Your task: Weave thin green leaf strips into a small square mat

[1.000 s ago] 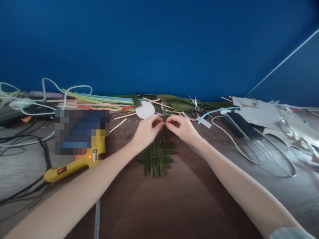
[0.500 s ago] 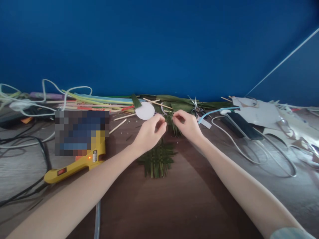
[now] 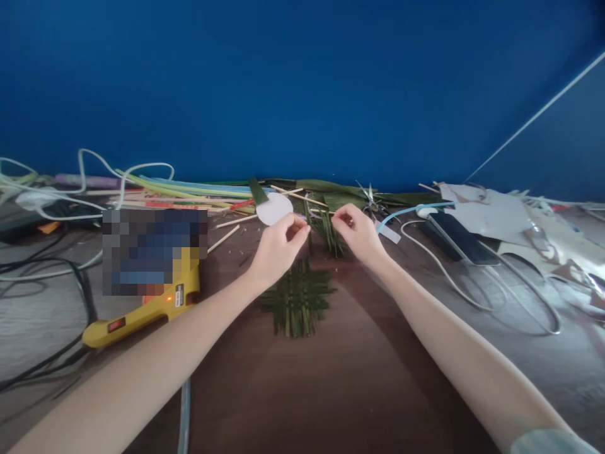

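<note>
A small woven mat of green leaf strips [image 3: 299, 302] lies flat on the table in front of me. Just beyond it, my left hand [image 3: 280, 246] is closed in a pinch on a thin green leaf strip [image 3: 307, 207] that stands up between thumb and forefinger. My right hand [image 3: 360, 233] is pinched too, beside a small bunch of loose leaf strips [image 3: 331, 233]; what its fingertips hold, if anything, is too small to make out. A white paper disc [image 3: 274, 209] lies behind my left hand, partly under a broad leaf piece [image 3: 258, 191].
On the left lies a yellow glue gun [image 3: 142, 321] with a lit red light, cables around it. Scissors [image 3: 372, 200] sit behind my right hand, with a phone [image 3: 466, 239] and white cable farther right. Wooden sticks [image 3: 224, 239] and long leaves [image 3: 331, 187] line the blue wall.
My hands have moved slightly apart, the left one down and to the left. The strip in my left hand now shows upright, and more of the loose bunch is visible.
</note>
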### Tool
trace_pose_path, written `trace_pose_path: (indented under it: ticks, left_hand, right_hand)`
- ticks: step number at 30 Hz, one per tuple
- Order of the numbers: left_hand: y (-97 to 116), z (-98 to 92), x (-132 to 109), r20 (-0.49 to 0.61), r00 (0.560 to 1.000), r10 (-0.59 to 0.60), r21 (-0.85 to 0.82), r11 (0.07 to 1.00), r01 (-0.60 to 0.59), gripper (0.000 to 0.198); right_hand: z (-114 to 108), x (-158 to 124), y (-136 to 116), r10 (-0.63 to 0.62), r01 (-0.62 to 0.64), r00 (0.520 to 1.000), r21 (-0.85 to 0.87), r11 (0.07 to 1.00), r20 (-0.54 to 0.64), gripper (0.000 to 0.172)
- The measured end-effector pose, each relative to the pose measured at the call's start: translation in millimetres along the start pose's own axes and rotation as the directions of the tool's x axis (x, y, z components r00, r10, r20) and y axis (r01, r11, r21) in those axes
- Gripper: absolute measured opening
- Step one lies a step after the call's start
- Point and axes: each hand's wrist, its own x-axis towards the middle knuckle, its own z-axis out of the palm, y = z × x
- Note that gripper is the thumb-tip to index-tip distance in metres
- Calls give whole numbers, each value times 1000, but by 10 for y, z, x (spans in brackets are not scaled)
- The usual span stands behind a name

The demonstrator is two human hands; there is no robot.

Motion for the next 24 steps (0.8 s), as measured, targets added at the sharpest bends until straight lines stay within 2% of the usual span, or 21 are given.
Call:
trace_pose_path:
  ticks: [2,4,7,11,15,19,22,24]
  left_hand:
    - [5,1,7,8,1000,-26,5,1000,26,9]
    - [11,-3,14,11,999,-50,5,999,50,9]
    - [11,-7,18,19,997,-74,-3,997,74,10]
    - [-2,-4,11,27,998,-60,-11,998,60,10]
    - [-14,3,0,29,999,-39,-5,999,39,8]
    - [-28,13,-12,37,998,-48,-7,999,48,8]
    - [-37,17,-20,42,998,-42,2,999,42,9]
    - [-38,17,-24,49,998,-43,3,999,43,10]
  right_hand:
    - [-3,-19,-116,-68,56,992,107,993,109,14]
    - [22,-50,-220,-146,110,959,156,982,241,14]
    - [80,-86,-295,-158,117,954,167,979,256,11]
    - [98,-59,-207,-106,91,969,74,993,223,10]
    - [68,-7,3,-53,76,986,-139,987,160,9]
    - [46,6,145,25,-19,999,-263,965,22,11]
    - [15,5,192,28,-64,995,-375,925,-100,10]
    - [-5,5,220,20,-65,994,-429,901,-109,16]
